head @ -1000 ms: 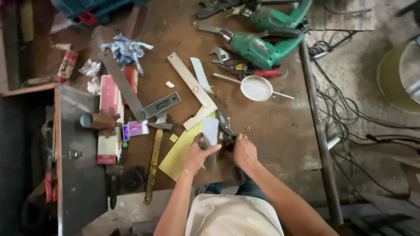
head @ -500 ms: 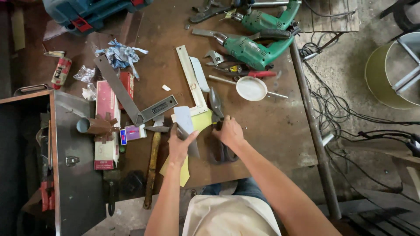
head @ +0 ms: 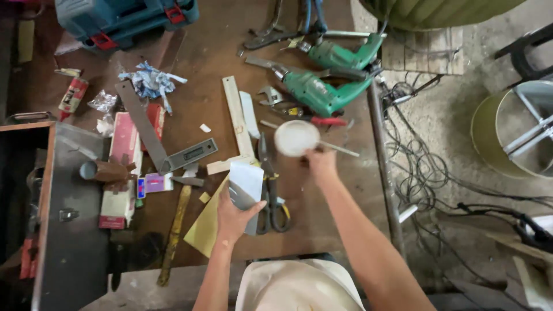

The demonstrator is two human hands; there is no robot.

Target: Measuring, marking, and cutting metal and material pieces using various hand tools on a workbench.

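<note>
Sheet piece (head: 246, 183), pale grey and bent, sits in the left hand (head: 233, 217), thumb and fingers pinching its lower edge, held just above the yellow card (head: 208, 224) near the front edge of the brown workbench (head: 322, 207); right hand (head: 321, 164) is stretched forward, fingers closed around the rim of the small round white lid (head: 296, 138) with a thin stick (head: 340, 150) poking out beside it; whether the lid is lifted or only touched, cannot tell; tin snips (head: 271, 190) lie flat on the bench between the two hands, not gripped, touching the sheet's right side.

Progress, as a judgement: sheet looks already trimmed to a small piece and the cutting tool is put down, so cutting seems done; whatever the lid is wanted for looks not yet started.

Against half a second ago: right hand was close by the left at the snips, now it has gone forward to the lid; left hand has kept its grip on the sheet, slightly lower on the bench; camera has shifted, so the green drills (head: 322, 86) and steel square (head: 155, 138) sit differently in view, though they look unmoved.
</note>
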